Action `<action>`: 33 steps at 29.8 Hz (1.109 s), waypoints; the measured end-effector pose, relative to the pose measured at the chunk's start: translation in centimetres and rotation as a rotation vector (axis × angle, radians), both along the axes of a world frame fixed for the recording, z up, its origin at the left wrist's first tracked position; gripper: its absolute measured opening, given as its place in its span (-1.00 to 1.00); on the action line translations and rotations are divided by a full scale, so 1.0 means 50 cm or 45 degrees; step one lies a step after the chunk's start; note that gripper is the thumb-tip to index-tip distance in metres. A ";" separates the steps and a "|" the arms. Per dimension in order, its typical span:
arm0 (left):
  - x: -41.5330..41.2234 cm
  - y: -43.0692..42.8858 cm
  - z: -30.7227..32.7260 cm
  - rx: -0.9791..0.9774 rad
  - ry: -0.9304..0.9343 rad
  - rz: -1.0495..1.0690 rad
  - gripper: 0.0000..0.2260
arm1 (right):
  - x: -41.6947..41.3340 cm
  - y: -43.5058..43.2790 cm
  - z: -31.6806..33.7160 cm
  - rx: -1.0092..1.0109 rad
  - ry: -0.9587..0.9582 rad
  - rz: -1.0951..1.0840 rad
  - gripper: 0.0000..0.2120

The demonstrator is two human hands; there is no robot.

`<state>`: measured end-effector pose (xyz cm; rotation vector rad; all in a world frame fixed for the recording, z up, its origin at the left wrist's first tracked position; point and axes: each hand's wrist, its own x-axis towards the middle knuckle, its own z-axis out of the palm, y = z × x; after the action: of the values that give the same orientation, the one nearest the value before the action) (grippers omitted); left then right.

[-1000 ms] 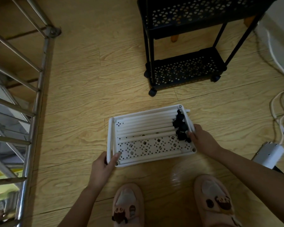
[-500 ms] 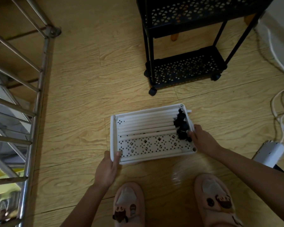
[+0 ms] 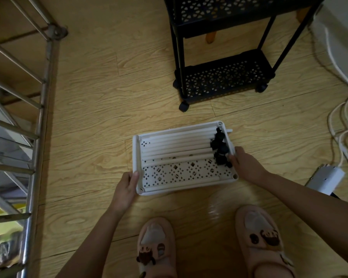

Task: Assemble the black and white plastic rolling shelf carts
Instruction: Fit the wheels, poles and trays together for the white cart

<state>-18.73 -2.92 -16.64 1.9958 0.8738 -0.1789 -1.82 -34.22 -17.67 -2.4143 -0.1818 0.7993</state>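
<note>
Keep the white tray [image 3: 137, 157], on the floor [image 3: 88, 117] and gripped at both short walls by the curled left hand [image 3: 126, 187] and right hand [image 3: 245, 165], flat: likely light and stiff, with loose poles [image 3: 179, 145] and black wheels [image 3: 220, 149] inside.

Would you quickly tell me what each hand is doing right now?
Left hand: grips the tray at its left end.
Right hand: grips the tray's right end.
</note>
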 end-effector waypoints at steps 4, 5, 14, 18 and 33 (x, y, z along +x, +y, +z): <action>0.009 -0.008 0.005 -0.025 0.081 -0.092 -0.69 | 0.002 -0.001 -0.001 -0.001 0.003 0.001 -0.69; 0.010 -0.009 0.005 -0.023 0.069 -0.084 -0.68 | 0.002 0.000 -0.002 -0.005 0.007 -0.006 -0.70; 0.029 -0.029 -0.003 0.016 -0.056 0.173 -0.69 | 0.017 0.001 -0.003 -0.040 0.054 0.015 -0.85; 0.017 -0.040 -0.020 0.081 -0.062 0.155 -0.65 | 0.022 0.003 0.002 -0.076 0.031 0.045 -0.89; 0.009 -0.038 -0.012 -0.036 0.096 0.031 -0.32 | 0.024 -0.005 0.003 -0.116 0.042 0.092 -0.83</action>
<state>-18.26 -4.81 -17.23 1.9622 0.9379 -0.2532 -0.64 -34.48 -17.51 -2.4903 -0.2258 0.8974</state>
